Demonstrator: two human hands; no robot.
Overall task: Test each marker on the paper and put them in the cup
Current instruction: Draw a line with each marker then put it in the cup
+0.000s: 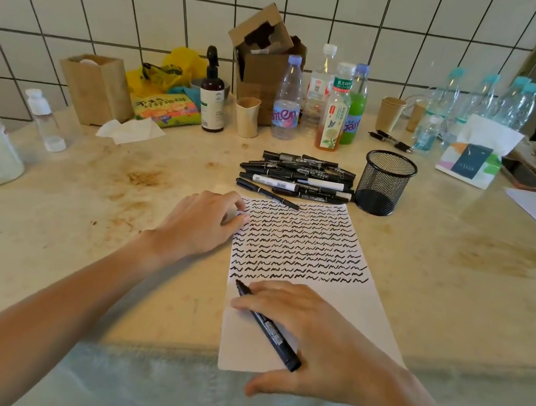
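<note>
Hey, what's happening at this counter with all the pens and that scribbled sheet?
A person is testing markers. The right hand holds a black marker with its tip on the paper, just below rows of black squiggles. The left hand steadies the sheet's left edge. A pile of markers waits beside the mesh cup, which looks empty.

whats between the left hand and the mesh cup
In the head view, the squiggle-covered top of the paper and a single marker lie between left hand and mesh cup.
</note>
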